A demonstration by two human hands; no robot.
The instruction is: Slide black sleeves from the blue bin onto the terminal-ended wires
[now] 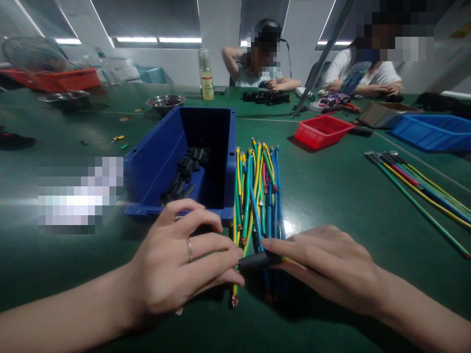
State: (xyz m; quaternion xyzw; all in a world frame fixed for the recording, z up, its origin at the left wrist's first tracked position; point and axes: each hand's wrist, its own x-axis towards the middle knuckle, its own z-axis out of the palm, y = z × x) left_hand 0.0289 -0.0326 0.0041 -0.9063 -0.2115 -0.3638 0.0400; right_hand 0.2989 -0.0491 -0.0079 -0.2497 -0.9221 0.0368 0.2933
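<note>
Between my two hands a black heat-shrink tube (pixel 257 262) lies across the front of a bundle of cut wires (pixel 253 196). My right hand (pixel 327 260) pinches the tube's right end between thumb and fingers, and a bit of yellow-green wire shows there. At the tube's left end, the thumb and fingers of my left hand (pixel 184 260) close on a green wire end, mostly hidden by the fingers. Blue, green and yellow-green wires in the bundle have bare copper at the near ends and metal lugs at the far ends. Beside them stands a dark blue bin (pixel 147 162) with several black tube pieces (pixel 187 169).
More lugged wires (pixel 415 181) lie at the right. Beyond the bundle stand a red tray (pixel 324 131), a blue tray (pixel 434 132) and a cardboard box (pixel 386 115). A metal bowl (pixel 165 103) and a bottle (pixel 206 78) are farther back. Two people sit across the green table (pixel 324 191).
</note>
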